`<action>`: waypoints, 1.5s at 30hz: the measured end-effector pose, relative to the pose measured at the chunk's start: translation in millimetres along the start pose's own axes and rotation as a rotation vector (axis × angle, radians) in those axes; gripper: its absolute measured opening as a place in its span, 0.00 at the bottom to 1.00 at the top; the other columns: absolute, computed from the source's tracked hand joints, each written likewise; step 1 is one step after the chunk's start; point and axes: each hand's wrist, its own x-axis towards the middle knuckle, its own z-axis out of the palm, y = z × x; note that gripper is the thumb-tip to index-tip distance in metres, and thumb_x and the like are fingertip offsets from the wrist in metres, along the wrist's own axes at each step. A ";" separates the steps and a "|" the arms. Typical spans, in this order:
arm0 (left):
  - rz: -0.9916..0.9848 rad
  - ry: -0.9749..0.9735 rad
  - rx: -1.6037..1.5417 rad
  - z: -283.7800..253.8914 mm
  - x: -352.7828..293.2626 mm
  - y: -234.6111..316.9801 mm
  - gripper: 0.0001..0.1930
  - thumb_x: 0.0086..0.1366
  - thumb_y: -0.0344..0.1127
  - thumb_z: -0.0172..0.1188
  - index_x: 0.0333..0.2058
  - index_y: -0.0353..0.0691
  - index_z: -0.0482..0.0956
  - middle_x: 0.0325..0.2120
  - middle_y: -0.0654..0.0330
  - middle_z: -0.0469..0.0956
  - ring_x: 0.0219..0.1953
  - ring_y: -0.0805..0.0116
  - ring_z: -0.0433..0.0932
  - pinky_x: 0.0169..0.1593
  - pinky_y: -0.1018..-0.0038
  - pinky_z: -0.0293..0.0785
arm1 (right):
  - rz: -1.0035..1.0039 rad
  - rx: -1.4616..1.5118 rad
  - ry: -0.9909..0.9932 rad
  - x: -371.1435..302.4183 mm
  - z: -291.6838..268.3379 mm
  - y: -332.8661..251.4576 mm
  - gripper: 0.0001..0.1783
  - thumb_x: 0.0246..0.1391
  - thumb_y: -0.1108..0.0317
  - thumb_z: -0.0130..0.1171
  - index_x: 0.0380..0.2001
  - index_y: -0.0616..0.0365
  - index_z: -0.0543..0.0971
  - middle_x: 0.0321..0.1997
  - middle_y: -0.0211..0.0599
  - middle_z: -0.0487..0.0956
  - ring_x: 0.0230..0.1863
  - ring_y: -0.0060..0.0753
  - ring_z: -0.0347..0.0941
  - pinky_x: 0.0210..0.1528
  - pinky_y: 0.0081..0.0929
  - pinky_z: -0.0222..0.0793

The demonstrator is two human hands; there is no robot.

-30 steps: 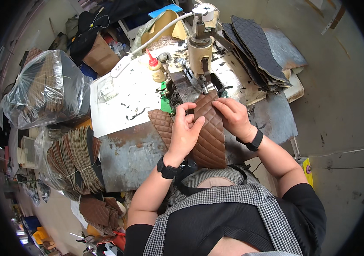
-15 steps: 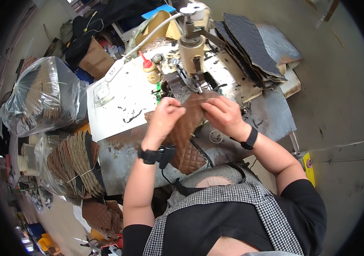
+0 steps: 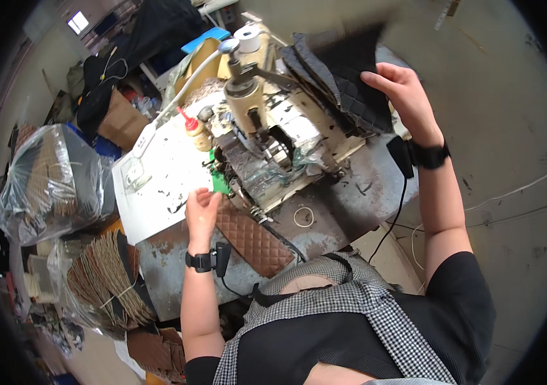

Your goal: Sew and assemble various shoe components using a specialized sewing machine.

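My right hand (image 3: 407, 96) pinches the edge of a black quilted panel (image 3: 357, 61) between thumb and fingers. The panel is lifted above a stack of similar black panels (image 3: 315, 74), its top corner smeared by motion. At the left of the sewing machine (image 3: 247, 106), my left hand (image 3: 201, 212) hovers with its fingers and thumb apart, and nothing shows between them. Beside that hand, a brown quilted piece (image 3: 254, 240) lies on the metal table in front of the machine, its far end partly behind the machine's edge.
A white board (image 3: 158, 199) with dark scraps covers the table's left. On it stand a red-capped bottle (image 3: 197, 133) and a white power strip (image 3: 144, 141). A rubber band (image 3: 303, 217) lies in front of the machine. Tied brown strips (image 3: 106, 276) and a plastic-wrapped bundle (image 3: 55, 179) sit left.
My right hand has left the machine, reached far right and taken hold of a black panel. My left hand has moved left and down. A brown piece now lies flat on the table.
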 end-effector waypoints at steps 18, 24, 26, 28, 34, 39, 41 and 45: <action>-0.115 0.057 0.572 -3.2 7.1 -50.0 0.31 0.40 0.35 0.75 0.42 0.31 0.70 0.28 0.50 0.74 0.33 0.51 0.75 0.40 0.62 0.73 | 0.109 -0.477 0.109 25.3 -27.0 65.2 0.24 0.42 0.50 0.72 0.31 0.61 0.80 0.25 0.35 0.78 0.26 0.25 0.73 0.31 0.24 0.69; 0.087 0.193 0.612 -5.1 3.1 -62.3 0.32 0.43 0.35 0.71 0.50 0.38 0.72 0.25 0.55 0.76 0.28 0.58 0.77 0.36 0.65 0.75 | -0.392 -0.503 0.353 4.8 -17.9 28.2 0.11 0.51 0.64 0.66 0.33 0.61 0.80 0.22 0.27 0.73 0.22 0.16 0.64 0.25 0.17 0.62; 0.088 0.229 0.644 3.5 -1.7 -48.3 0.28 0.44 0.32 0.69 0.47 0.41 0.73 0.25 0.54 0.75 0.31 0.52 0.76 0.39 0.60 0.74 | -0.438 -0.474 0.372 -5.8 -7.0 17.5 0.09 0.52 0.67 0.65 0.32 0.61 0.80 0.23 0.25 0.71 0.21 0.12 0.60 0.24 0.13 0.58; 0.081 0.252 0.649 1.4 -2.3 -50.1 0.25 0.44 0.31 0.68 0.44 0.42 0.73 0.27 0.51 0.75 0.34 0.47 0.75 0.41 0.56 0.73 | -0.533 -0.534 0.333 -12.9 4.0 9.3 0.08 0.52 0.68 0.65 0.31 0.62 0.80 0.25 0.25 0.72 0.21 0.12 0.60 0.24 0.14 0.57; -0.044 -0.093 -0.017 -30.0 -2.8 -43.9 0.08 0.62 0.27 0.59 0.37 0.35 0.70 0.32 0.65 0.78 0.32 0.79 0.76 0.32 0.83 0.71 | -0.713 -0.581 0.167 -38.6 45.0 -11.1 0.04 0.50 0.75 0.65 0.28 0.61 0.79 0.25 0.29 0.73 0.20 0.16 0.62 0.22 0.17 0.59; 0.004 -0.297 -0.677 -22.0 -42.7 96.4 0.11 0.63 0.24 0.57 0.44 0.35 0.68 0.37 0.58 0.79 0.37 0.77 0.78 0.39 0.80 0.75 | -0.759 -0.584 -0.007 -70.1 95.4 31.0 0.33 0.37 0.73 0.72 0.51 0.54 0.75 0.45 0.44 0.74 0.39 0.38 0.77 0.37 0.29 0.77; 0.060 -0.332 -0.795 -6.0 -46.6 108.7 0.13 0.64 0.24 0.56 0.46 0.35 0.67 0.38 0.57 0.79 0.38 0.76 0.78 0.41 0.79 0.76 | -0.842 -0.543 -0.185 -86.5 119.4 47.3 0.42 0.34 0.67 0.75 0.57 0.52 0.72 0.58 0.53 0.68 0.49 0.47 0.74 0.46 0.34 0.76; 0.028 -0.331 -0.912 22.5 -46.1 108.6 0.14 0.63 0.22 0.56 0.47 0.34 0.67 0.39 0.58 0.78 0.40 0.76 0.77 0.45 0.80 0.75 | -1.160 -0.502 -0.564 -111.0 141.4 45.6 0.22 0.46 0.65 0.65 0.46 0.60 0.78 0.48 0.48 0.78 0.49 0.42 0.76 0.47 0.32 0.74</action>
